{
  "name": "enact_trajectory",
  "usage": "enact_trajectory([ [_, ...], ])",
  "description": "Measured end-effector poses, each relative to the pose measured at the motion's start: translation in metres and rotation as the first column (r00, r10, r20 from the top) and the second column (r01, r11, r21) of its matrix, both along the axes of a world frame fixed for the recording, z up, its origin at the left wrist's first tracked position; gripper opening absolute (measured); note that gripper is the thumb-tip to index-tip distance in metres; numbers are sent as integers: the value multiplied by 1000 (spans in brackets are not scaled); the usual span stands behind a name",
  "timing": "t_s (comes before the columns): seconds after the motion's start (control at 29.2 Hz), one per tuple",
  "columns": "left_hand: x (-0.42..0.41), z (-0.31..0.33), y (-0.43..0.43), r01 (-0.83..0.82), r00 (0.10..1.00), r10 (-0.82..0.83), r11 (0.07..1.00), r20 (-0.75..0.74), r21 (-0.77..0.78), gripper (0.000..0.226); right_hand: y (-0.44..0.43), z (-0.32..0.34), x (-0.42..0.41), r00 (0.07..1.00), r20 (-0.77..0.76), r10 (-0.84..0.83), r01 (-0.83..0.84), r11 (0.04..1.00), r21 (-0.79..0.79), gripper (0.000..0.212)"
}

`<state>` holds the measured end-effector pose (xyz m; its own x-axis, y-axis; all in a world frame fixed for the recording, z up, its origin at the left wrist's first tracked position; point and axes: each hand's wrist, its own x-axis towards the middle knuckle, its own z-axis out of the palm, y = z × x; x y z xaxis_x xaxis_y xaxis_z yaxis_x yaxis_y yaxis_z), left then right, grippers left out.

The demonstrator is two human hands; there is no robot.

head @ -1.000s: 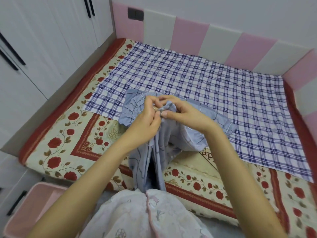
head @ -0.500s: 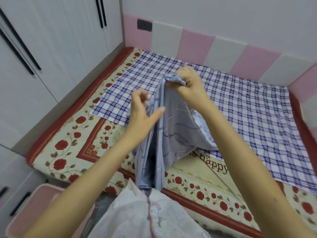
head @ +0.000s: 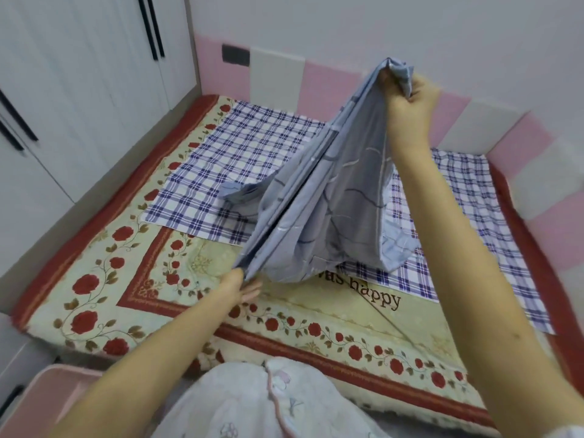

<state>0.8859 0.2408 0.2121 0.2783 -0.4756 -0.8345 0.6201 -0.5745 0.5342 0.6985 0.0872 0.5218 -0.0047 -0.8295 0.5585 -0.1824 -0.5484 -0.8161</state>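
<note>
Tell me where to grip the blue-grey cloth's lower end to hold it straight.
Probably pinch the bottom corner of the blue-grey cloth at its taut doubled edge, by the left hand, coming from the near side, below. The right hand grips the top corner high, so that edge runs straight between them; the rest sags loose.
</note>
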Motion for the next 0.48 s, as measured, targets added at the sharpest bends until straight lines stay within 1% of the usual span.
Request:
enact_trajectory([
  [0.03, 10, -3, -4, -51, 997, 52, 999, -60, 13, 31, -2, -9, -7, 999, 8, -50, 50, 998, 28, 28],
  [0.07, 22, 10, -26, -61, 998, 61, 998, -17, 2, 35, -7, -3, -18, 989, 39, -139, 138, 990, 32, 30],
  [0.1, 34, 21, -37, -82, 996, 83, 996, 34, -30, 37, -15, -11, -29, 976, 58, -209, 203, 975, 90, 31],
  [0.14, 51, 42, -57, -99, 980, 109, 993, 167, -65, 38, -23, -13, -42, 950, 42, -308, 300, 944, 134, 30],
  [0.17, 71, 66, -79, -96, 957, 127, 987, 259, -127, 37, -25, -16, -56, 920, 25, -391, 380, 906, 186, 27],
  [0.21, 85, 114, -107, -72, 930, 129, 982, 345, -173, 34, -30, -6, -70, 896, 7, -443, 428, 870, 243, 23],
  [0.24, 99, 137, -123, -34, 901, 117, 979, 418, -201, 34, -34, -22, -82, 883, -62, -466, 463, 842, 277, 20],
  [0.27, 109, 189, -152, -1, 851, 139, 965, 507, -262, 34, -45, -11, -94, 860, -84, -504, 507, 819, 271, 21],
  [0.31, 113, 213, -163, 58, 798, 143, 949, 586, -311, 34, -44, -27, -104, 845, -105, -525, 530, 793, 301, 27],
  [0.34, 112, 293, -192, 174, 729, 169, 891, 663, -419, 33, -60, 14, -109, 824, -41, -565, 554, 791, 259, 34],
  [0.38, 111, 321, -202, 222, 667, 246, 836, 703, -502, 32, -63, 15, -117, 805, -12, -594, 579, 779, 242, 37],
  [0.41, 108, 377, -220, 259, 611, 351, 758, 710, -598, 31, -73, 51, -119, 776, 55, -629, 608, 768, 202, 37],
  [0.45, 105, 425, -241, 295, 575, 443, 673, 688, -679, 31, -86, 81, -122, 766, 88, -637, 624, 769, 141, 33],
  [0.48, 99, 438, -247, 347, 574, 429, 644, 697, -682, 30, -88, 93, -122, 799, -8, -601, 597, 792, 130, 26],
])
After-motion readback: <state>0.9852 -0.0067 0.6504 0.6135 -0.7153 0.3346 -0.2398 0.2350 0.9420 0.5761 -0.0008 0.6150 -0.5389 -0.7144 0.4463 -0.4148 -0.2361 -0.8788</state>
